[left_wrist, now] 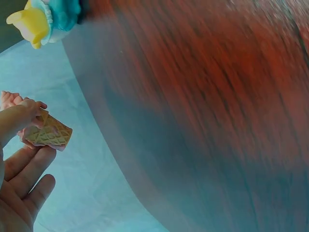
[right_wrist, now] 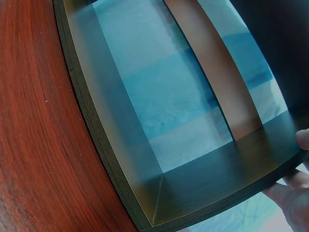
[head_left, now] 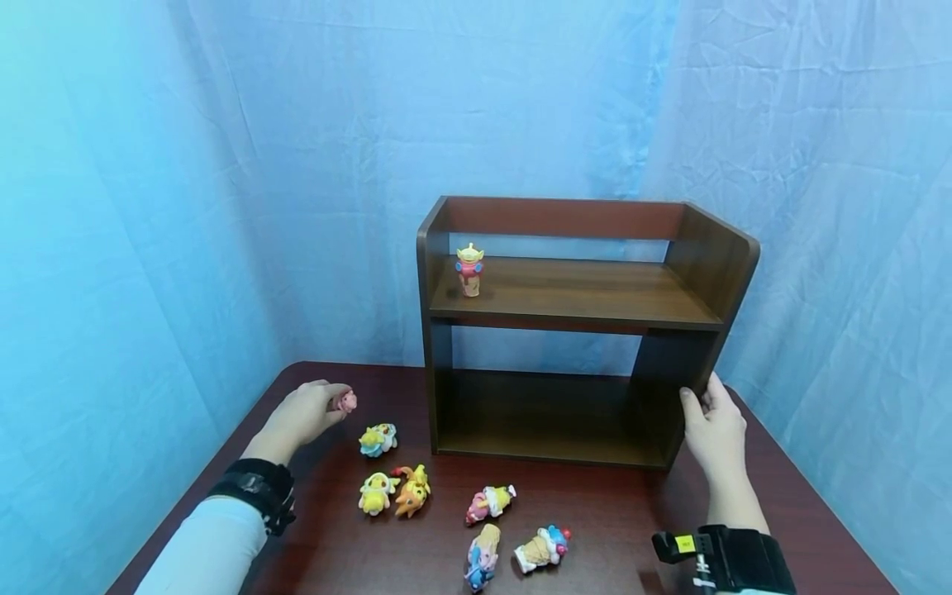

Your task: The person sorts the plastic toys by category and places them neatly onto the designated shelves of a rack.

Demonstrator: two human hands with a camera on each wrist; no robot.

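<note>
A small pink toy [head_left: 346,402] is at the left of the scene, over the far left part of the table [head_left: 595,504]. The left hand [head_left: 301,413] pinches it between thumb and fingers; the left wrist view shows its waffle-patterned base [left_wrist: 50,131] jutting out of the grip, with the other fingers spread loosely below.

Just to the near right of that hand lies a yellow and blue toy [head_left: 378,440]. Nearer still, a yellow toy [head_left: 377,493] and an orange toy [head_left: 412,491] lie side by side.

Right of these stands a dark wooden shelf [head_left: 587,293] with two levels. The right hand [head_left: 716,430] grips the low part of its right side panel, thumb on the inner face and fingers around the outside. A green-headed toy [head_left: 469,268] stands upright at the left end of the upper level.

In front of the shelf, a pink and yellow toy [head_left: 490,503], a blue toy [head_left: 483,558] and a cone toy [head_left: 542,549] with a blue top lie on the table. Dark bands circle both wrists, and a blue curtain [head_left: 550,91] hangs behind everything.
</note>
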